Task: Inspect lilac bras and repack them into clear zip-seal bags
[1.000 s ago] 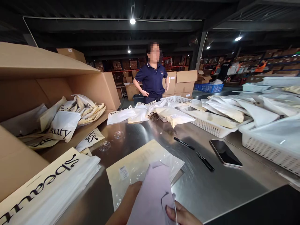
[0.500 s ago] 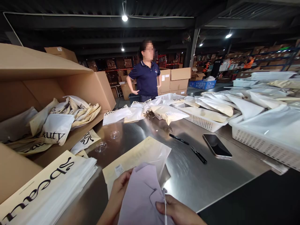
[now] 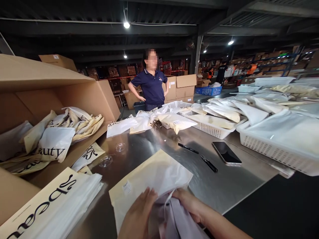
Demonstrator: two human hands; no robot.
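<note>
A cream and translucent plastic mailer bag point(image 3: 149, 172) with a small white label lies on the metal table, its mouth toward me. At its near edge my left hand point(image 3: 139, 214) grips the bag, fingers pressed together over the plastic. Folded lilac fabric, apparently a garment point(image 3: 174, 219), with a white cord on it, is at the bag's mouth and partly under the film. My right hand point(image 3: 188, 202) is closed on the garment's upper right part, its fingertips at the opening. How far the fabric reaches inside is hard to make out.
A stack of printed bags point(image 3: 50, 205) lies at left beside an open carton point(image 3: 104, 99) of filled bags. Two black pens point(image 3: 188, 148), a phone point(image 3: 226, 152) and white baskets point(image 3: 276, 151) of bags are at right. A person point(image 3: 151, 83) stands across the table.
The lilac garment has moved from in front of the bag to its mouth. My left hand has gone from the garment to the bag's edge; the bag's near side has lifted.
</note>
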